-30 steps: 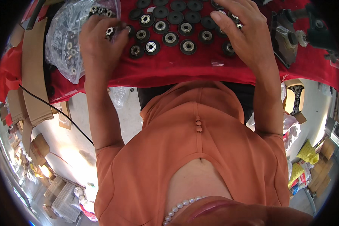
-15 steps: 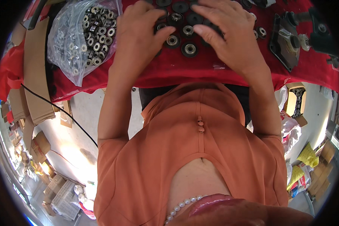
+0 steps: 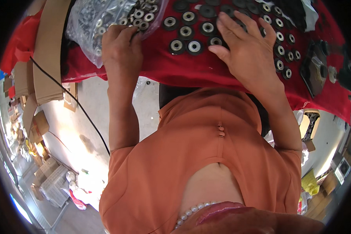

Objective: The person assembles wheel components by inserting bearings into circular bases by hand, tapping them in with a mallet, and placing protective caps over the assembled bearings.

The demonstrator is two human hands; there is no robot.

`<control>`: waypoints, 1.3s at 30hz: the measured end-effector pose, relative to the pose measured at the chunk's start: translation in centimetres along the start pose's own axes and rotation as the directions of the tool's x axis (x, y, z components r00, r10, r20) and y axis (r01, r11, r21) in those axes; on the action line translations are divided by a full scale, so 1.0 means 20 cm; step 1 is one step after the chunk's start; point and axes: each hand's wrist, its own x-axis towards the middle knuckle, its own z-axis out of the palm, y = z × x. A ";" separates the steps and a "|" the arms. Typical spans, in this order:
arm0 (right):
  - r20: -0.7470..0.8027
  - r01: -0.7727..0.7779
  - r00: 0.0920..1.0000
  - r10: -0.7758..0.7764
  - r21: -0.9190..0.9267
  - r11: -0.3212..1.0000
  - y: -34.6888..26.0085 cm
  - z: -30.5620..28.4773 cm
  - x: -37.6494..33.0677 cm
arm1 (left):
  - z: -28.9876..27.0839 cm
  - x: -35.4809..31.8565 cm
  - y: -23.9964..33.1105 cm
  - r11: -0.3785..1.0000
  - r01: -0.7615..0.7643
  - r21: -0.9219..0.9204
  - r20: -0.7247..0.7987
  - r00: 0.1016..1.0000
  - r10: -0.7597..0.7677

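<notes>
Bearings [image 3: 149, 16] fill plastic bag [image 3: 82, 27]; left hand [image 3: 123, 48] at its edge, can't tell grip. Right hand [image 3: 249, 48] splayed wide over black discs [image 3: 207, 11].

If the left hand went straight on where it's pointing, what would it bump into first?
Probably the metal rings in the clear plastic bag, just past the left hand; depth is unclear, so it may be touching them.
</notes>
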 end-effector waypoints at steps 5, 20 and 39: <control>-0.036 0.020 0.999 -0.022 -0.049 0.999 0.00 0.02 -0.02 | 0.02 0.04 0.02 0.993 0.042 0.109 0.045 0.998 -0.047; -0.063 -0.135 0.983 0.172 0.388 0.912 0.09 -0.22 0.11 | 0.12 0.11 0.10 0.984 -0.080 -0.159 -0.129 0.990 0.060; -0.097 0.060 0.994 -0.044 0.162 0.985 0.06 -0.06 0.17 | 0.07 0.21 0.13 0.953 -0.193 -0.234 -0.096 0.980 0.175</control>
